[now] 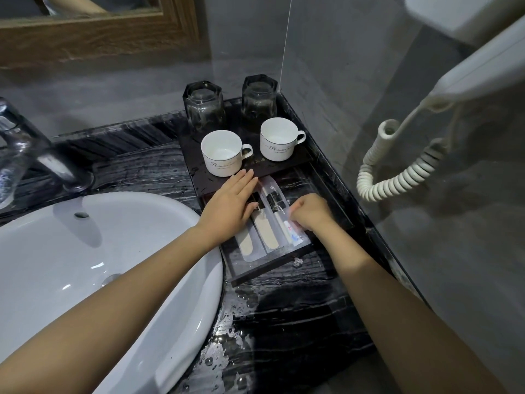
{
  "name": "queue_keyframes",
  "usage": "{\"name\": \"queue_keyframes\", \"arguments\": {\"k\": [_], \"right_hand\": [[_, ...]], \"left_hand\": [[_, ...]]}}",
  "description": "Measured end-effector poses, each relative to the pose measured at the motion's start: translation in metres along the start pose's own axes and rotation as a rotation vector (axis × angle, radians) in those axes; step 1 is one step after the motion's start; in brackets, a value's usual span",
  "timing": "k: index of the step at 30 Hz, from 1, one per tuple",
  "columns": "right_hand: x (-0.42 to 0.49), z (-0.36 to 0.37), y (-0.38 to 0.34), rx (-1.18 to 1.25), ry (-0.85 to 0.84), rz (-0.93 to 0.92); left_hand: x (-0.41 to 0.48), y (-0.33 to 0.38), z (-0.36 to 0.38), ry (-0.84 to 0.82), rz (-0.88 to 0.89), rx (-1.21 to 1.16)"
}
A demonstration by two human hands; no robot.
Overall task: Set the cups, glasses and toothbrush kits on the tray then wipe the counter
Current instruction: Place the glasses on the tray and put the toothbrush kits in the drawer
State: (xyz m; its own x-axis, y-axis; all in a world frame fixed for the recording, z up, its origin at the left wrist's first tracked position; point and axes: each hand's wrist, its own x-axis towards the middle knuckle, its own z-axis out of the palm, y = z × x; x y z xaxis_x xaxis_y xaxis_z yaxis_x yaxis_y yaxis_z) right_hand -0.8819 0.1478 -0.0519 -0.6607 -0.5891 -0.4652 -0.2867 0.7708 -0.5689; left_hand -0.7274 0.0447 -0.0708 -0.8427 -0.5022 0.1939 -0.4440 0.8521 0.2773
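A dark tray stands at the counter's back right. On it are two upturned glasses and two white cups. Its drawer is pulled out toward me and holds several clear packets: combs and a toothbrush kit. My left hand lies flat, fingers apart, on the left packets. My right hand is closed, pinching the toothbrush kit packet at the drawer's right side.
A white sink basin fills the left, with a chrome faucet behind it. The black marble counter is wet in front of the drawer. A wall hair dryer with a coiled cord hangs at the right, beside a glass panel.
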Motion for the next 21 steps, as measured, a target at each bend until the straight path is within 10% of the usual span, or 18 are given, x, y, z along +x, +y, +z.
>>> {"name": "queue_keyframes", "arguments": {"k": [21], "right_hand": [[0.03,0.018,-0.018,-0.015,0.187,-0.068]], "left_hand": [[0.0,0.002,-0.002,0.004,0.004,-0.005]]}}
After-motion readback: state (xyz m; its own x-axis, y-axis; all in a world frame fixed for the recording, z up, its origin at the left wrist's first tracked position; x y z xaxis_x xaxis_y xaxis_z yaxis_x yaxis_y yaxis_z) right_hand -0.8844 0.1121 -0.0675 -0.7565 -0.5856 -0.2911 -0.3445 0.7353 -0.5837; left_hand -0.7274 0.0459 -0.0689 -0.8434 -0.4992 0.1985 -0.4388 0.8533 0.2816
